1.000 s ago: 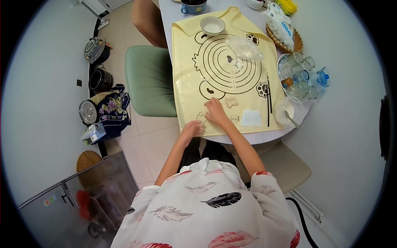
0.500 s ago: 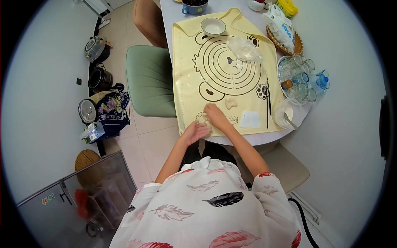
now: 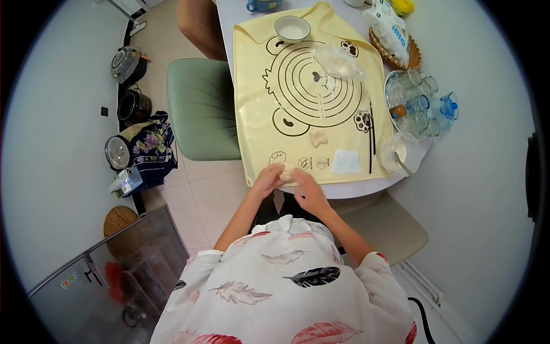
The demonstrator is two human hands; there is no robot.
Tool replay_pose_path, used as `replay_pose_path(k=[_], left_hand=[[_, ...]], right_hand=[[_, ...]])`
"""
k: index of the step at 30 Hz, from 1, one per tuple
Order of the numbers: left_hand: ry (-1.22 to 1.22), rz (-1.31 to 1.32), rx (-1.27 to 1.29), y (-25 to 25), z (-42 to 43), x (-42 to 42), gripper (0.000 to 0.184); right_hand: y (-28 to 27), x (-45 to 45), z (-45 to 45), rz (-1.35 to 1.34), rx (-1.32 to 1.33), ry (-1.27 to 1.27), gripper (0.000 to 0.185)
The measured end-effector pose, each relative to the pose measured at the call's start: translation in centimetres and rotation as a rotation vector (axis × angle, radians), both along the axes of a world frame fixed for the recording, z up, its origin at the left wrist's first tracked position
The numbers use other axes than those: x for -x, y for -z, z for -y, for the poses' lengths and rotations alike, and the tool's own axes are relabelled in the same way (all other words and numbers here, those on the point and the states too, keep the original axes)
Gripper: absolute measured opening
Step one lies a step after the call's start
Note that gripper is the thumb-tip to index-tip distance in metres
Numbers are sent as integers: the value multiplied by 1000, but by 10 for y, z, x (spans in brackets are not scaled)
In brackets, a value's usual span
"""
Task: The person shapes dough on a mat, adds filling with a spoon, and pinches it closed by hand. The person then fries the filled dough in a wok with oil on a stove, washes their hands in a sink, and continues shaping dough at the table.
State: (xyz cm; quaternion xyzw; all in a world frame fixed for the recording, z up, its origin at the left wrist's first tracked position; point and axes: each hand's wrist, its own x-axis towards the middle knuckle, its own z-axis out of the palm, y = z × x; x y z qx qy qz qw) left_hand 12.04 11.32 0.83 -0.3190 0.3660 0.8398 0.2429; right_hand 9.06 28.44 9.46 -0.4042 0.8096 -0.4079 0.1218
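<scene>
Your right hand (image 3: 309,190) was blurred, fingers half-curled, hold unclear. Your left hand (image 3: 269,179) had bent fingers at a pale lump (image 3: 286,174) between both hands (partly hidden, couldn't confirm a grip). Blue cup (image 3: 264,5): cut off up top. Since the earlier frame, your right hand had pulled back, baring a round print (image 3: 305,163).

White feather-print top (image 3: 281,295), black trousers (image 3: 265,211)
</scene>
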Motion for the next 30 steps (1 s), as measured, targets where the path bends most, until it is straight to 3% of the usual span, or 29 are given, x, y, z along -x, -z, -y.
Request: replay_pose_path(k=[2,4,6,7,9,13,15,19,22,24,26,28,30], left_hand=[[35,-41,72,-6,1,6,32],[72,-84,145,-10,1,12,31],[339,-544,1042,-6,2,17,25],[340,-546,1041,-6,4,20,25],[81,-688,1663,-18,16,24,22],[-120,-484,1433,-37,49,14,22],[-182,-331,1259,-42,56,7,27],[-217,-308,1199,-31,59,-14,27],[-244,-239,1040,-27,52,-20,23],[-273,-184,797,-34,48,-18,24],[-263,-183,799,-31,45,-21,25],[-249,-184,799,-24,43,-23,25],[-250,-187,798,-20,40,-24,25]], right_hand=[[-9,3,-2,-143,90,400,38],[-6,20,1,-88,68,495,37],[8,42,8,-33,72,591,42],[14,53,13,-34,72,593,42],[24,67,32,-223,-53,568,47],[44,60,80,-402,-310,510,57],[65,50,86,-352,-473,298,64],[68,50,94,-405,-484,331,65],[87,57,88,-303,-386,338,61],[97,74,83,99,-23,560,57],[75,75,71,114,118,502,53],[49,71,77,-326,-295,519,55],[58,58,84,-357,-352,475,57]])
